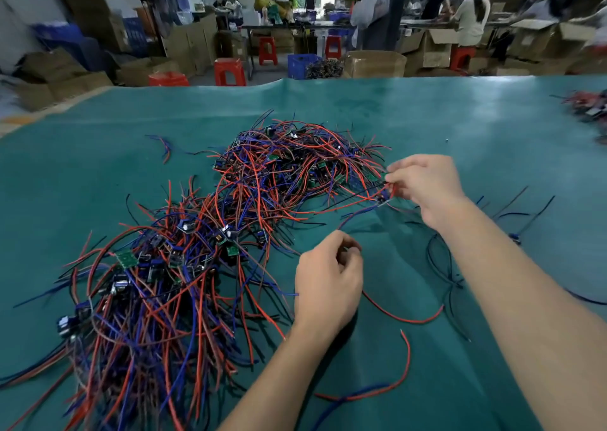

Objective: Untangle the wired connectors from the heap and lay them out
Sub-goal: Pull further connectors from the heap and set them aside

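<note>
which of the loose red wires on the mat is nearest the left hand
The curved red wire running out from under the left hand toward the right forearm. The other loose red wire lies closer to the camera.

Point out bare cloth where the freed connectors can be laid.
Bare green cloth runs wide beyond the heap, up to the far table edge, and right of the right hand. A smaller patch lies at far left. Near the left hand, stray wires cross the cloth. The left half is crowded.

Smooth, faintly glossy teal table cover [460, 128] (vinyl-like), plastic-sheathed wires in heap [203, 250], cardboard boxes [374, 64]
</note>
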`<action>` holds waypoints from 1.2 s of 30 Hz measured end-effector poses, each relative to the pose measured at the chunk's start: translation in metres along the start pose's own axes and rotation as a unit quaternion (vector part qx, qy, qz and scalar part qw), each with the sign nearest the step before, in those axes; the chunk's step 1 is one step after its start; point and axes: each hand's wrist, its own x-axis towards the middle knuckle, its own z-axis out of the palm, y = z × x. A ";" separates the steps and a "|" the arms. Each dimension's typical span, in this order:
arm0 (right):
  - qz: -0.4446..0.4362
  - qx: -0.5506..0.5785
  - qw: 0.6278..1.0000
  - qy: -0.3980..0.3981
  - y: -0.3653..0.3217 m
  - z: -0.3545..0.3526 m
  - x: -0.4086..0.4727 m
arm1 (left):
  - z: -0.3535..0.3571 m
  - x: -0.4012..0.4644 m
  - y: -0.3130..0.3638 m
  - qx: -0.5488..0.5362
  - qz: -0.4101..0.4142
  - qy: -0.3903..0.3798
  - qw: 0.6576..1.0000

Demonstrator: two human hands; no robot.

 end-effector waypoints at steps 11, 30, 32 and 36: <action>0.110 0.307 0.933 -0.152 0.015 -0.027 -0.067 | 0.000 -0.001 0.002 -0.015 0.007 0.034 0.999; -0.258 -0.371 0.889 -0.077 0.048 0.008 -0.078 | -0.002 -0.001 0.003 0.020 -0.001 0.031 0.999; -0.268 -0.348 0.897 -0.055 0.046 0.006 -0.076 | -0.002 -0.001 0.002 0.014 0.001 0.033 0.999; -0.100 0.046 0.992 -0.060 0.029 -0.002 -0.075 | 0.000 0.000 -0.002 -0.028 -0.009 0.026 0.999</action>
